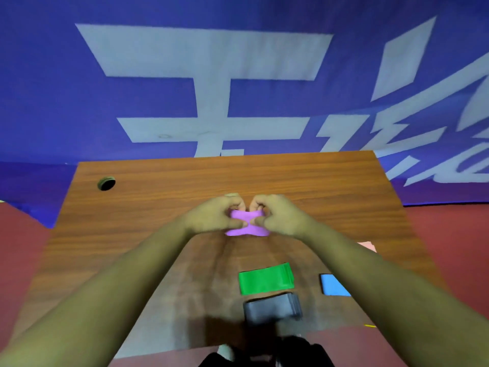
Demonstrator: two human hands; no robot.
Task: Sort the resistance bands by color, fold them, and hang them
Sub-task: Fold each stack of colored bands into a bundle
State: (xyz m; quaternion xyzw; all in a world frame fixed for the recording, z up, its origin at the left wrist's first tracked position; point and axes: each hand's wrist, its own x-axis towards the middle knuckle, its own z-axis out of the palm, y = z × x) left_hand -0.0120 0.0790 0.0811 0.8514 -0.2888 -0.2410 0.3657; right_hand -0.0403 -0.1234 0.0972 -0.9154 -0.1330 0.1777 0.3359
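A purple resistance band (pixel 247 225) lies bunched in the middle of the wooden table (pixel 158 207). My left hand (pixel 214 215) grips its left side and my right hand (pixel 277 215) grips its right side, thumbs nearly meeting over the band. Nearer to me lie a folded green band (pixel 266 278), a folded dark grey band (pixel 272 308) just below it, and a blue band (pixel 333 285) partly hidden by my right forearm. A pink band (pixel 367 246) peeks out beyond that forearm.
A round cable hole (pixel 106 183) sits at the table's far left corner. Behind the table hangs a blue banner (pixel 79 115) with large white characters. Red floor (pixel 449 247) flanks the table on both sides.
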